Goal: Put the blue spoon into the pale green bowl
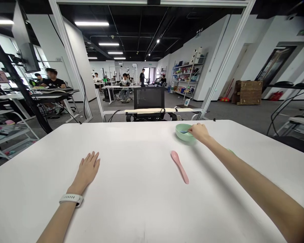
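Note:
My right hand reaches to the far side of the table, its fingers pinched at the right rim of a light green bowl. A small blue spoon shows inside the bowl and runs up to my fingertips; its far end is hidden by the hand. Nearer to me, a pink spoon lies flat on the white table, its broad end pointing away. On the left, my left hand rests palm down on the tabletop with fingers outstretched, holding nothing.
The white table ends just beyond the bowl. A green edge of something peeks out behind my right forearm. Past the table stand a black mesh chair and a metal frame. Several people sit at desks farther off, near a shelf.

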The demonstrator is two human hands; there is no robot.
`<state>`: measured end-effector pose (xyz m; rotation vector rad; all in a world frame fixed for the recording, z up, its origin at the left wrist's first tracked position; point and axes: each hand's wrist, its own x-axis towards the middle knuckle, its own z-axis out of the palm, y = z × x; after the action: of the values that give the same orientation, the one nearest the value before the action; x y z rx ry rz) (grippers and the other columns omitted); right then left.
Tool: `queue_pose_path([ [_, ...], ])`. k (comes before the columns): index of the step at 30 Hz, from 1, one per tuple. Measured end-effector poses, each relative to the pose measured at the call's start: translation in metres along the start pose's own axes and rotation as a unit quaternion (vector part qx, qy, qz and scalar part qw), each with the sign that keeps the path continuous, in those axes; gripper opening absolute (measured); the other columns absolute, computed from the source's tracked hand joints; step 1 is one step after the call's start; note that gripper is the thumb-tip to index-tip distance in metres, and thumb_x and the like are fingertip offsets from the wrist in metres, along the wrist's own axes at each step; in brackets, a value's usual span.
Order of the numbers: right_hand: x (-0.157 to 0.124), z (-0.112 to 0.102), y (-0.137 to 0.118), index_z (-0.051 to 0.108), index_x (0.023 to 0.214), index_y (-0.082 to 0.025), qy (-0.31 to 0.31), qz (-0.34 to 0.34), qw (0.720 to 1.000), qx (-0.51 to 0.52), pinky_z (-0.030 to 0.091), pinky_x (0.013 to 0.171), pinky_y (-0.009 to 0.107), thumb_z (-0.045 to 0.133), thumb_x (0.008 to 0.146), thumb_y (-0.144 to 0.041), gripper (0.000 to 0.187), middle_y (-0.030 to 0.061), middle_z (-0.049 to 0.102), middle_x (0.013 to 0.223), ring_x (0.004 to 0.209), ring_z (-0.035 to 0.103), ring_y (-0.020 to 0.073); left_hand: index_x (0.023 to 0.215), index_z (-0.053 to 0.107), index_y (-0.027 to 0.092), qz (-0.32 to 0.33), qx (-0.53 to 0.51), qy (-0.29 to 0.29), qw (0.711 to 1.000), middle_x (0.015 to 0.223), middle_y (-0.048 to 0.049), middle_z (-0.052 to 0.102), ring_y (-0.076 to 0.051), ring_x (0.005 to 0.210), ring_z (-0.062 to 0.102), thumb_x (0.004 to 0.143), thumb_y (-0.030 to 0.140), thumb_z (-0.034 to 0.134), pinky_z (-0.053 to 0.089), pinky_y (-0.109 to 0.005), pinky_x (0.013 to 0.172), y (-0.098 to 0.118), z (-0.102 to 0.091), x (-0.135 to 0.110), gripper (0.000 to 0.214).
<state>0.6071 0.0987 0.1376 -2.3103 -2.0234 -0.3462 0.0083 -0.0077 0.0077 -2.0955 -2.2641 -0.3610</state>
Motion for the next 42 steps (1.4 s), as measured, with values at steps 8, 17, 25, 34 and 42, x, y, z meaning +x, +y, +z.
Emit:
queue_pose_path([
  [8, -0.012, 0.002, 0.030, 0.092, 0.124, -0.018, 0.057, 0.012, 0.997, 0.050, 0.054, 0.103, 0.045, 0.050, 0.112, -0.029, 0.045, 0.0196, 0.089, 0.119, 0.124, 0.076, 0.0375, 0.171, 0.057, 0.011, 0.000, 0.000, 0.000, 1.000, 0.184, -0.0194, 0.049, -0.035, 0.174, 0.044, 0.111, 0.044, 0.021, 0.034, -0.062, 0.142, -0.001, 0.003, 0.001, 0.077],
  [17, -0.102, 0.076, 0.090, 0.083, 0.141, -0.021, 0.111, -0.001, 0.965, 0.239, 0.061, 0.119, 0.058, 0.050, 0.104, -0.039, 0.053, 0.0186, 0.084, 0.141, 0.134, 0.079, 0.0407, 0.168, 0.062, 0.016, 0.005, -0.002, 0.036, 0.999, 0.179, -0.0180, 0.056, -0.035, 0.170, 0.049, 0.111, 0.043, 0.027, 0.038, -0.063, 0.139, -0.003, 0.011, 0.002, 0.072],
  [25, -0.145, 0.111, 0.078, 0.083, 0.138, -0.017, 0.027, 0.005, 0.952, 0.306, 0.043, 0.139, 0.056, 0.042, 0.106, -0.047, 0.060, 0.0232, 0.072, 0.162, 0.165, 0.055, 0.0421, 0.168, 0.061, 0.013, 0.000, 0.005, 0.032, 0.999, 0.181, -0.0203, 0.053, -0.035, 0.171, 0.049, 0.113, 0.038, 0.027, 0.038, -0.063, 0.140, 0.001, 0.007, 0.002, 0.070],
  [34, -0.098, 0.083, 0.084, 0.080, 0.129, -0.021, 0.214, 0.010, 0.926, 0.312, 0.063, 0.107, 0.057, 0.046, 0.103, -0.039, 0.046, 0.0203, 0.084, 0.121, 0.108, 0.080, 0.0359, 0.169, 0.060, 0.012, 0.000, 0.001, 0.026, 1.000, 0.181, -0.0207, 0.051, -0.036, 0.172, 0.047, 0.113, 0.039, 0.025, 0.035, -0.065, 0.141, 0.004, 0.006, 0.001, 0.071],
  [42, -0.005, -0.003, 0.044, 0.091, 0.116, -0.019, 0.036, -0.039, 0.996, 0.070, 0.057, 0.102, 0.041, 0.054, 0.105, -0.029, 0.040, 0.0164, 0.088, 0.120, 0.121, 0.075, 0.0347, 0.168, 0.061, 0.011, 0.006, -0.010, 0.031, 0.999, 0.180, -0.0217, 0.053, -0.037, 0.171, 0.048, 0.112, 0.042, 0.024, 0.036, -0.067, 0.140, 0.002, 0.007, 0.002, 0.074],
])
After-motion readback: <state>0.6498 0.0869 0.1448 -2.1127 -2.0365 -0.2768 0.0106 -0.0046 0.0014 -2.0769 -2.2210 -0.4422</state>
